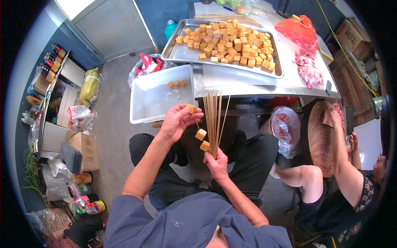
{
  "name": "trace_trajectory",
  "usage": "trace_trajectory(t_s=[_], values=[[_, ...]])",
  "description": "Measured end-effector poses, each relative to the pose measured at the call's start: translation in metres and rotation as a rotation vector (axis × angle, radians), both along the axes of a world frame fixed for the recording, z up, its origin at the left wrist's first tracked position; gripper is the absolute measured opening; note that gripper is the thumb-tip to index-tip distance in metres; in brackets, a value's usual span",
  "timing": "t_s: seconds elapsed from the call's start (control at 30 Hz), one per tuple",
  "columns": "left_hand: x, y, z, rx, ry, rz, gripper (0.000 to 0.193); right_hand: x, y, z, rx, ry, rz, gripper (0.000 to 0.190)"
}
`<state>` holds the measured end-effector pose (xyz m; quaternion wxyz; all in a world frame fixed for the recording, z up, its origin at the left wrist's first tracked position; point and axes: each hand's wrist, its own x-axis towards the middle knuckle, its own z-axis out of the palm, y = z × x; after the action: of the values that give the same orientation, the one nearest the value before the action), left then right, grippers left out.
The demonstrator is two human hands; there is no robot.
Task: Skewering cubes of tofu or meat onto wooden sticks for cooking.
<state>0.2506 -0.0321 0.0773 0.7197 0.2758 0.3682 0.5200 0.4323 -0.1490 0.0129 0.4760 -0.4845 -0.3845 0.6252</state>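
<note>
A golden fried tofu cube (190, 108) is pinched between the thumb and fingers of my left hand (178, 120). Two more tofu cubes (201, 134) sit along a thin skewer below it, and the skewer's upper end meets the cube in my fingers; how deep it enters is hard to tell. My right hand (217, 165) grips a bundle of bamboo skewers (211, 124), fanned upward, near the lower tofu cube. Beyond my hands, a metal tray (181, 55) on the table holds a large heap of tofu cubes (228, 40). A white plastic tub (145, 105) beside the table contains skewered tofu cubes (176, 84).
On the table (223, 76), raw meat pieces (310, 68) lie near a red plastic bag (297, 32). To my right, another person's arm (347, 161) reaches over a wooden chopping block (321, 139) with a cleaver (349, 119) beside it. A cardboard box (86, 152) stands left.
</note>
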Motion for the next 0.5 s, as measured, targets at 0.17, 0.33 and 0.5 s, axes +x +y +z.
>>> trace_trajectory(t_s=[0.17,0.33,0.5], values=[[0.001,0.001,-0.002,0.009,0.013,0.004,0.018,0.0,0.0,-0.004,0.007,-0.003,0.001,0.008],[0.004,0.003,-0.005,0.007,0.029,0.019,0.018,0.0,0.0,-0.013,0.024,-0.015,-0.008,0.008],[0.007,0.003,-0.006,0.051,0.116,0.054,0.02,-0.001,0.001,-0.01,-0.002,-0.007,0.008,0.008]])
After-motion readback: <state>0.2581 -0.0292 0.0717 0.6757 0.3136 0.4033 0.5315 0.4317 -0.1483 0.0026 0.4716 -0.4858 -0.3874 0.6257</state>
